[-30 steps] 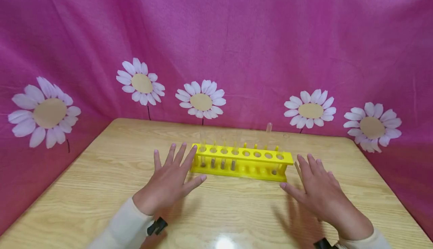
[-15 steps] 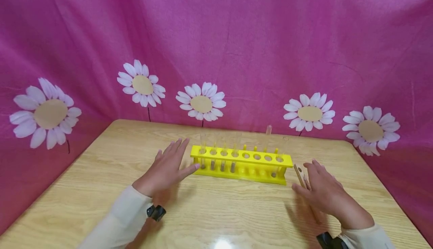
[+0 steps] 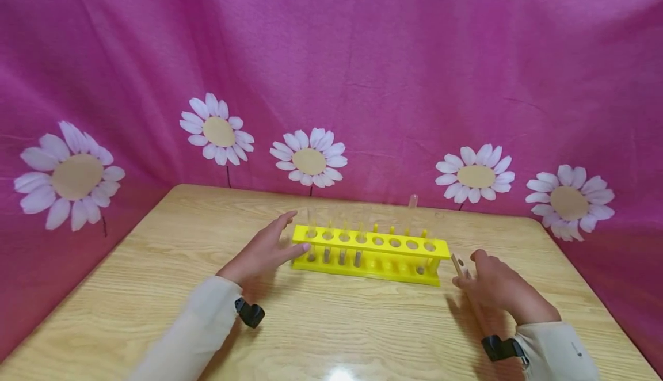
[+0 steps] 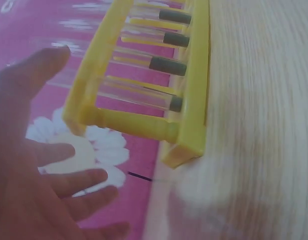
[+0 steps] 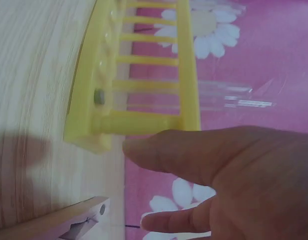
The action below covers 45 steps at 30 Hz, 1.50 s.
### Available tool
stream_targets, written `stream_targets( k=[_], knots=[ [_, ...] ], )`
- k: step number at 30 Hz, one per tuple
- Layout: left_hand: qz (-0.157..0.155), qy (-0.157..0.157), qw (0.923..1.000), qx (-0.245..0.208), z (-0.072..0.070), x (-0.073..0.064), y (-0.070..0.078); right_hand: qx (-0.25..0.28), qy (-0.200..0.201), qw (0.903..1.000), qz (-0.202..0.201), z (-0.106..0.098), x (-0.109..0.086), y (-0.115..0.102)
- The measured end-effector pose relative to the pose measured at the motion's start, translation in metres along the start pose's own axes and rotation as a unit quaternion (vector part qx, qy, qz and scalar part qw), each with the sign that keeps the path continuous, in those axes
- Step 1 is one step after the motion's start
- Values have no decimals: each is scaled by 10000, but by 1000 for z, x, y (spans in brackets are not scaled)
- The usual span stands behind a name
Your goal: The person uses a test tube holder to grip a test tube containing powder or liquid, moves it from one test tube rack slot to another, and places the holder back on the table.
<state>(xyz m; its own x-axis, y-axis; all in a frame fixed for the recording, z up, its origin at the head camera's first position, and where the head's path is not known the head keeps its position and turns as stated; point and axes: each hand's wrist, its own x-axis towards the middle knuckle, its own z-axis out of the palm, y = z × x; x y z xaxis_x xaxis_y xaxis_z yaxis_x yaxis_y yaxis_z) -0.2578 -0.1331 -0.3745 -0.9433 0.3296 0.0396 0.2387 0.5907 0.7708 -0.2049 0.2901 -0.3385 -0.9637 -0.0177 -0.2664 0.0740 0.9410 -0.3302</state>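
A yellow test tube rack [image 3: 387, 242] stands at mid-table, with several clear test tubes in its left holes. Dark grey matter [image 4: 168, 66] fills the bottoms of those tubes. Another tube stands in the rightmost hole, and an upside-down test tube [image 3: 412, 201] rises behind the rack. My left hand [image 3: 261, 257] is at the rack's left end, thumb toward its front and fingers spread. On the other side, my right hand [image 3: 502, 289] hovers beside a wooden test tube clamp [image 5: 54, 220], its thumb overlapping the clamp in the head view. Neither hand grips anything.
A light wood-grain table [image 3: 321, 323] carries everything. Behind and at both sides hangs a magenta cloth [image 3: 331, 53] with large white flowers. Several yellow pegs [image 5: 149, 60] line the rack's back. Black camera mounts [image 3: 250, 313] sit on both wrists.
My left hand has turned side-on and closed in on the rack's left end. My right hand has lowered and drawn its fingers in, baring more of the wooden clamp.
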Motion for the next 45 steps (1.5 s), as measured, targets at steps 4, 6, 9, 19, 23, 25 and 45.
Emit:
stream_targets(
  k=[4,6,9,19,23,25,45],
  knots=[
    [39,-78,9993,-353,5,9,-5,67,-262,9995,184,-3,4,5],
    [108,-97,9987,-483,8,12,-7,129,-375,9989,251,-3,5,7],
    [216,-169,9975,-644,14,17,-8,143,-482,9982,312,-4,6,9],
    [27,36,9961,-880,24,28,-8,162,-673,9961,538,-3,17,15],
    [-93,55,9930,-1178,25,30,-10,76,-689,9960,567,-3,20,16],
    [-132,57,9914,-1297,26,31,-10,15,-695,9958,601,-3,21,16],
    [182,-31,9811,-1927,38,37,-25,-981,-408,9931,504,0,22,20]
  ],
)
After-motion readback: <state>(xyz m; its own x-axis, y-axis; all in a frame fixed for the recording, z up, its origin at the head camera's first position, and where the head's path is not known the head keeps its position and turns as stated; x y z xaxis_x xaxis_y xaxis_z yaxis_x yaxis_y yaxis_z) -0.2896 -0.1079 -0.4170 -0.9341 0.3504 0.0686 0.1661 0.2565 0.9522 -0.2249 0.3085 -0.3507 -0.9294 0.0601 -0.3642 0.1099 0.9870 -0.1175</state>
